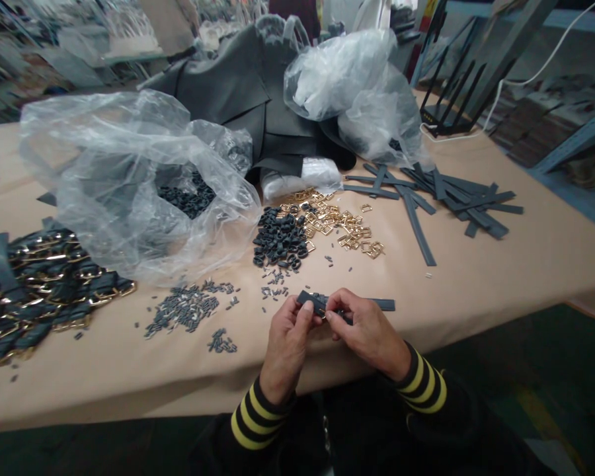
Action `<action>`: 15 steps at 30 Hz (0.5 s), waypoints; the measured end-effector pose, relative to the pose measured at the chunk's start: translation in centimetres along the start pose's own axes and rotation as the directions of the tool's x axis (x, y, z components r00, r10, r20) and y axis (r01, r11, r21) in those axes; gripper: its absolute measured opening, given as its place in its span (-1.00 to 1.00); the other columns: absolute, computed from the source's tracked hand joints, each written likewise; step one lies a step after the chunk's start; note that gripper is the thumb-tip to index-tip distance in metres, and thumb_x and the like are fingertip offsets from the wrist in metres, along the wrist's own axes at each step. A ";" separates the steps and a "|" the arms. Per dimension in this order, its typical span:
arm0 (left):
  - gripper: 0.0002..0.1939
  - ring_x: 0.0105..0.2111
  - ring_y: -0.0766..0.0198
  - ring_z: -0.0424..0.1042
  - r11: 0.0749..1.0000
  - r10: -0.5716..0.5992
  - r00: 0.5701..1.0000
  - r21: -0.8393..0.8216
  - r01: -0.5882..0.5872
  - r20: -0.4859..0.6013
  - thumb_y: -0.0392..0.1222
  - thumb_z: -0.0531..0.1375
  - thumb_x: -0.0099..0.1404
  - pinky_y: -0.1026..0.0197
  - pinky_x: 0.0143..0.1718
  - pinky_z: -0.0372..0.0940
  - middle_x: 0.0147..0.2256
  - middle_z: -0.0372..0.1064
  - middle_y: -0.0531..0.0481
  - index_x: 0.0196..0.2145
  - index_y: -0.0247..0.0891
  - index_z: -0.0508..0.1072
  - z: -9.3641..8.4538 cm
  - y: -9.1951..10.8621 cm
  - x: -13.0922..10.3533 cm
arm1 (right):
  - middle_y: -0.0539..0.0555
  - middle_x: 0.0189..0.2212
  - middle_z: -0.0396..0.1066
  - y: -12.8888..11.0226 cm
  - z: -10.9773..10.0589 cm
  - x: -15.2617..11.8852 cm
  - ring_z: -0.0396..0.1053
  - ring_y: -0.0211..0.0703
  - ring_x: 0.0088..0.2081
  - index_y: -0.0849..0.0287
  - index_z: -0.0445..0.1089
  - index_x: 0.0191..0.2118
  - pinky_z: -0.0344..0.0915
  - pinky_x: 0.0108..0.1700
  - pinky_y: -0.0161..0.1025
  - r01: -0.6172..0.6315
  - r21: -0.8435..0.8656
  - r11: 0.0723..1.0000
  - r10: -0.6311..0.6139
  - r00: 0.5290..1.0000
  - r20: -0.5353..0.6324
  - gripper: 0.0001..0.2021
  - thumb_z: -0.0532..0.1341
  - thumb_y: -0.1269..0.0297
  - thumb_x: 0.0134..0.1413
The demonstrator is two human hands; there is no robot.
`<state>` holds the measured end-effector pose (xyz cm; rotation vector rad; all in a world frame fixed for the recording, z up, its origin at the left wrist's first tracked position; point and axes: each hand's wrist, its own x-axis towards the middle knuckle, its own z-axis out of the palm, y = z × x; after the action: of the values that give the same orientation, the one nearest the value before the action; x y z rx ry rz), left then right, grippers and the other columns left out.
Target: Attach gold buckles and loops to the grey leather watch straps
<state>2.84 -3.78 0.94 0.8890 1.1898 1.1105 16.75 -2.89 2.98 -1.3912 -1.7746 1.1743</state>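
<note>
Head camera view is showing a table [490, 277] with a tan covering that is stretching across the scene and is bearing everything else. Dark sheets [223, 79] are piling up at its far side, partly overlapping. In front of them and to the left, an open clear bag [99, 192] is spreading over the covering and is holding small dark pieces, while puffed clear bags [347, 73] are leaning at the right of the sheets. At the left edge, a heap of buckled straps [39, 284] is lying with gold metal glinting between dark bands. Loose dark strips [419, 228] are crossing one another on the right, and a black device with antennas [446, 119] is standing beyond them. Nearer the front edge, the left hand [285, 347] is pinching a held strip [307, 301] between thumb and fingers, and the right hand [371, 334] is gripping the same work with closed fingertips; the fingers are hiding much of it. This strip is sitting between the hands, over the near part of the table. A wrapped white packet [302, 175] is resting near the sheets. Dark loops [280, 241] are clustering beside gold frames [327, 215], and tiny dark pieces [186, 307] are scattering to the left of the hands.
</note>
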 end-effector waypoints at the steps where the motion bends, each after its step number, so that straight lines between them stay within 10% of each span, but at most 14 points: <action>1: -0.83 -0.45 0.39 0.31 1.000 -0.001 1.000 0.012 0.001 0.006 -0.14 0.15 0.17 0.32 -0.37 0.25 -0.45 0.33 0.05 -0.36 -0.31 0.35 0.0 0.0 0.0 | -0.08 -0.57 0.29 0.0 -0.1 0.0 0.32 -0.33 -0.57 0.16 0.21 -0.41 0.22 -0.45 -0.38 -0.005 -0.009 1.000 0.005 1.000 -0.001 -0.95 0.06 0.43 0.02; 11: -0.83 -0.42 0.32 0.34 0.989 -0.096 0.992 -0.104 0.104 0.081 -0.19 0.23 0.08 0.25 -0.31 0.25 -0.45 0.35 0.06 -0.41 -0.29 0.31 0.3 1.2 0.1 | -0.07 -0.54 0.28 0.3 0.2 0.1 0.30 -0.34 -0.60 0.14 0.16 -0.37 0.23 -0.51 -0.37 -0.078 0.127 0.989 0.080 0.997 -0.013 -0.96 0.08 0.38 0.01; 15: -0.97 -0.42 0.28 0.29 0.890 0.257 0.966 0.391 -0.234 -0.007 -0.26 0.16 0.14 0.23 -0.33 0.21 -0.48 0.29 0.04 -0.43 -0.25 0.34 0.5 0.7 -0.3 | -0.07 -0.55 0.27 0.5 0.4 0.4 0.30 -0.28 -0.52 0.13 0.15 -0.37 0.21 -0.46 -0.36 -0.038 0.036 0.999 0.041 0.996 -0.074 -0.93 0.09 0.41 -0.02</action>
<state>3.23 -3.86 1.81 1.3514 1.4022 1.1249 16.47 -2.55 2.36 -1.4374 -1.6752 1.1532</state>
